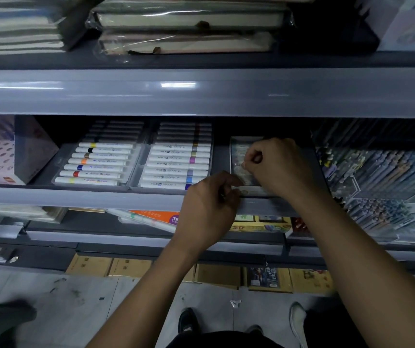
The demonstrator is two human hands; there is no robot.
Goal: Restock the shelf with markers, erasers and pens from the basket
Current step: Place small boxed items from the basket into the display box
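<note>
Right of centre in the frame, on the grey middle shelf [101, 198], a clear flat pack [242, 156] lies with its long side running back into the shelf; pale, faintly patterned contents show through the plastic, too blurred to tell what they are. The right hand [277, 165] rests on top of it, fingers curled in and thumb and forefinger pinched together on the pack's surface. The left hand [209, 204] is just below and left, at the shelf's front lip, fingers bent, its tips touching the near edge of the pack; whether it actually grips anything I cannot tell.

Left of the hands, two clear marker trays sit side by side. The left tray [96, 163] holds white barrels with coloured bands in yellow, black, brown, orange, blue and red, printed "Acrylic Marker". The right tray [176, 164] holds the same markers turned the other way, so the print reads upside down.

Lower centre, an orange box [161, 216] on the shelf beneath shows "36". At the far right, racks of pens [377, 177] stand packed. Wrapped notebooks [188, 28] are stacked at the top.
</note>
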